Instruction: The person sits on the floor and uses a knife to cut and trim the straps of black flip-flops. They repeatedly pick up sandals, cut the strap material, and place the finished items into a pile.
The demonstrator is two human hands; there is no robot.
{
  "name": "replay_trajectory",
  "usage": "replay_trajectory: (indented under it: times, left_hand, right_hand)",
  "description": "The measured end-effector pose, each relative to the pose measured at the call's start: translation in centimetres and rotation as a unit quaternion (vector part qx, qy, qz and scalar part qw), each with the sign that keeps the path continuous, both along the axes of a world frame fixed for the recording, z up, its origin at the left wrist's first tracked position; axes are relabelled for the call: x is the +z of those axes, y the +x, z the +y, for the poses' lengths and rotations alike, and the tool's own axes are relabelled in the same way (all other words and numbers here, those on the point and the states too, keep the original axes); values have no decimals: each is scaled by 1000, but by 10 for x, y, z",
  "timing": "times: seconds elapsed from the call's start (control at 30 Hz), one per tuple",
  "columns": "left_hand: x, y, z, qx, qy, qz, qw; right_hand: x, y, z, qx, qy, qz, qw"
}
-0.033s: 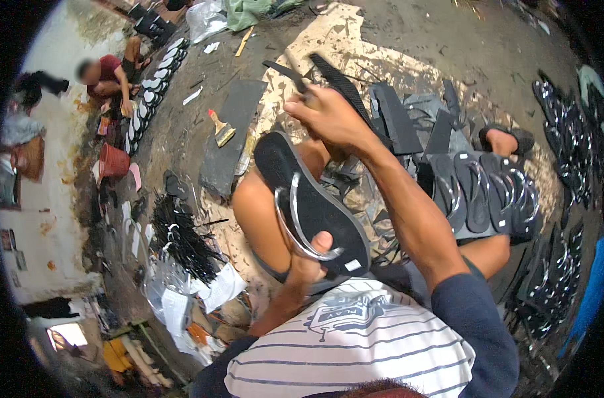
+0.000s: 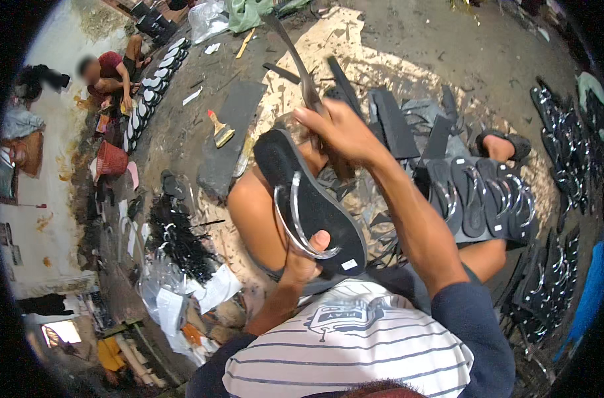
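The flip-flop [image 2: 312,205] lies over the person's left knee, held at its near end by the left hand [image 2: 304,261]. The right hand [image 2: 338,132] is just beyond it, holding a long tool [image 2: 300,63]. To the right a row of flip-flops [image 2: 477,196] lies across the right leg. Far left sits another person [image 2: 106,73].

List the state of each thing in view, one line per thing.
Black flip-flop: held up over the lap, clear strap fitted.
Left hand: gripping the flip-flop's heel end.
Right hand: closed around a long metal tool.
Long metal tool: raised, slanting down to the sandal's toe end.
Finished flip-flops: lined up side by side on the right knee.
Brush: lying on a dark sheet.
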State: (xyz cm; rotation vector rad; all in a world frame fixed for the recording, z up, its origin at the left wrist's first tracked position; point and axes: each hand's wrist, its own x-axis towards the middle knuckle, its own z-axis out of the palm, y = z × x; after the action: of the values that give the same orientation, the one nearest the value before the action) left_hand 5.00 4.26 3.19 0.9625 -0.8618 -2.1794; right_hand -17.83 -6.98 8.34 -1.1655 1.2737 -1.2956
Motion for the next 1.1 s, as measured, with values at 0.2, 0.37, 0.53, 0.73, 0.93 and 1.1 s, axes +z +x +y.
replay_trajectory:
  times: [0.2,0.37,0.53,0.73,0.93,1.1]
  left_hand:
    - [69,-51,-45,24,-57,-16,998]
    - [75,-42,-68,-94,-250,-129,955]
    - [78,-30,-71,-111,-124,-120,979]
    - [66,-13,-63,-180,-216,-156,947]
    - [79,-15,-66,-243,-195,-129,941]
    - [78,-11,-67,-283,-161,-96,941]
  right_hand:
    - [10,-3,104,-111,-12,20,994]
    - [14,21,141,-117,1,53,992]
    - [-74,23,202,-128,-45,324,936]
    - [-47,5,173,-55,-31,387,920]
    - [21,-23,138,129,-11,411,902]
    - [50,-30,109,244,-11,398,884]
